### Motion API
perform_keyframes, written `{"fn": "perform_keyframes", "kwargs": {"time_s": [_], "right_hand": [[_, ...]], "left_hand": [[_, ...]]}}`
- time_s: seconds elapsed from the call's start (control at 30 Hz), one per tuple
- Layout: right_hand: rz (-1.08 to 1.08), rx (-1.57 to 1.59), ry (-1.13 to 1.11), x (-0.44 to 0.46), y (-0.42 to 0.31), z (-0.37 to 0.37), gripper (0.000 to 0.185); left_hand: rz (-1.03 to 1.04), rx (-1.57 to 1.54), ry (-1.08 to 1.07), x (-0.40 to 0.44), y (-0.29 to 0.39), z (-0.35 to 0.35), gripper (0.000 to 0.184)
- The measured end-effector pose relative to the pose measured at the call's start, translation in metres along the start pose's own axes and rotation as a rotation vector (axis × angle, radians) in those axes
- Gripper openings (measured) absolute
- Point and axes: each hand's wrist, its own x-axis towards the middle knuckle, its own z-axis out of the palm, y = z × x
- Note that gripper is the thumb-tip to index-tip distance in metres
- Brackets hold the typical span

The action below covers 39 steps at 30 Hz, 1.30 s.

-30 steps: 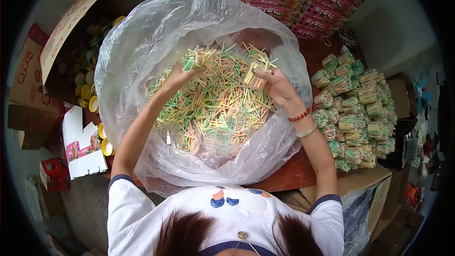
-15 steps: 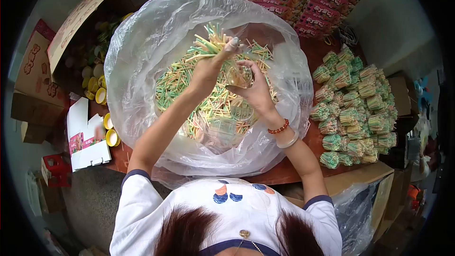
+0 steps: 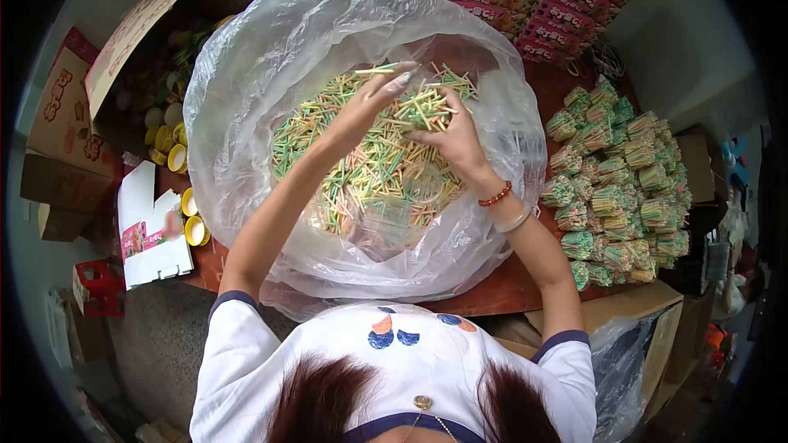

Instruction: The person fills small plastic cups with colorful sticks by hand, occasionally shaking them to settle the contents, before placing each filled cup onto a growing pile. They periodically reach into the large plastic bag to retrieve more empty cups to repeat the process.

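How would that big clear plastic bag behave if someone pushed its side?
The plastic bag would probably feel floppy and crumple, since its thin, see-through wall is already wrinkled. It may be light itself, yet the heap of short sticks inside likely weighs it down, so the bottom might stay put while the side folds.

Soft light, pale glare on the plastic bag [image 3: 238, 90], shadow inside the carton [image 3: 144, 29], fisheye-bent edges, black corners

Left forearm [image 3: 300, 184] slants up rightward from lower left; left hand [image 3: 379, 97] upper centre, fingers extended. Right forearm [image 3: 538, 253] angles up leftward; right hand [image 3: 461, 139] right of centre, thumb and fingers curled.
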Motion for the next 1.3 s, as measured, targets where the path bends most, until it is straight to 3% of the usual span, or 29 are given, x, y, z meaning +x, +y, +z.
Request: {"fn": "perform_keyframes", "kwargs": {"time_s": [0.07, 0.1, 0.13, 0.17, 0.2, 0.27, 0.33, 0.37, 0.4, 0.43, 0.47, 0.5, 0.53, 0.57, 0.6, 0.67, 0.7, 0.77, 0.8, 0.87, 0.9, 0.97, 1.0, 1.1, 1.2, 1.27, 1.3], "right_hand": [[-0.03, 0.006, 0.033, 0.006, -0.01, -0.024, 0.075], [-0.046, -0.083, -0.039, 0.006, -0.01, -0.039, 0.074], [-0.054, -0.17, -0.111, 0.002, -0.012, -0.049, 0.073], [0.057, -0.018, -0.11, -0.002, -0.016, -0.057, 0.072], [0.059, -0.043, -0.097, -0.003, -0.018, -0.063, 0.071], [0.113, 0.0, -0.025, -0.006, -0.016, -0.077, 0.073], [0.002, -0.192, 0.01, -0.008, -0.004, -0.08, 0.075], [0.144, -0.201, -0.098, -0.009, -0.007, -0.086, 0.076], [0.081, -0.153, -0.063, -0.011, 0.008, -0.084, 0.076], [0.018, -0.104, -0.026, -0.015, 0.017, -0.077, 0.077], [0.041, -0.324, -0.034, -0.01, 0.014, -0.085, 0.08], [0.032, -0.32, -0.026, -0.005, 0.008, -0.081, 0.08], [0.032, -0.315, -0.019, -0.006, 0.004, -0.074, 0.08], [0.189, -0.207, -0.011, -0.008, -0.008, -0.079, 0.071], [0.187, -0.13, -0.007, -0.007, -0.007, -0.081, 0.064], [0.19, -0.001, -0.028, -0.006, -0.014, -0.081, 0.047], [0.181, 0.013, -0.026, -0.006, -0.013, -0.079, 0.046], [0.164, 0.033, -0.029, -0.005, -0.01, -0.075, 0.043], [0.198, 0.194, -0.011, -0.006, -0.017, -0.069, 0.038], [0.192, 0.277, -0.002, -0.004, -0.018, -0.056, 0.036], [0.213, 0.349, -0.029, 0.001, -0.009, -0.061, 0.037], [0.293, 0.353, 0.001, 0.002, -0.006, -0.055, 0.04], [0.379, 0.383, -0.092, 0.003, -0.008, -0.054, 0.044], [0.34, 0.561, -0.032, 0.0, -0.002, -0.042, 0.043], [0.309, 0.289, 0.046, -0.005, 0.002, -0.031, 0.054], [0.333, 0.164, 0.064, -0.003, -0.012, -0.027, 0.066], [0.241, 0.135, 0.02, -0.006, -0.01, -0.022, 0.07]], "left_hand": [[0.074, 0.299, -0.068, -0.008, -0.002, -0.023, 0.084], [0.115, 0.789, -0.228, -0.01, -0.012, -0.046, 0.108], [0.099, 0.998, -0.365, -0.015, -0.024, -0.047, 0.117], [0.084, 1.213, -0.509, -0.021, -0.036, -0.048, 0.126], [0.084, 1.265, -0.591, -0.024, -0.055, -0.045, 0.135], [0.159, 1.205, -0.593, -0.022, -0.065, -0.035, 0.137], [0.093, 1.261, -0.519, -0.008, -0.061, -0.019, 0.128], [0.073, 1.32, -0.473, 0.0, -0.061, -0.011, 0.124], [0.245, 1.476, -0.258, 0.0, -0.085, -0.008, 0.114], [0.251, 1.459, -0.262, 0.005, -0.089, -0.009, 0.105], [0.262, 1.446, -0.266, 0.012, -0.091, -0.013, 0.096], [0.132, 1.426, -0.275, 0.017, -0.084, -0.012, 0.061], [0.143, 1.39, -0.253, 0.018, -0.086, -0.016, 0.046], [0.153, 1.357, -0.24, 0.017, -0.087, -0.023, 0.032], [0.146, 1.279, -0.117, 0.012, -0.088, -0.029, 0.027], [-0.301, 1.017, -0.166, 0.008, -0.048, -0.028, 0.043], [-0.371, 0.753, -0.103, -0.001, -0.034, -0.032, 0.062], [-0.135, 0.446, -0.007, -0.005, -0.068, -0.049, 0.065], [-0.115, 0.379, 0.031, -0.012, -0.058, -0.045, 0.071], [-0.153, 0.559, 0.095, -0.022, -0.049, -0.047, 0.037], [-0.406, -0.116, 0.293, -0.021, -0.037, -0.032, 0.025], [-0.313, -0.369, 0.41, -0.013, -0.042, -0.023, 0.017], [-0.316, -0.365, 0.385, -0.014, -0.031, -0.018, 0.018], [-0.16, -0.42, 0.4, -0.009, -0.026, -0.002, 0.032], [-0.171, -0.579, 0.293, -0.013, -0.027, -0.003, 0.032], [-0.169, -0.554, 0.353, -0.01, -0.021, 0.005, 0.034], [-0.233, -0.492, 0.311, -0.009, -0.019, 0.003, 0.034]]}}
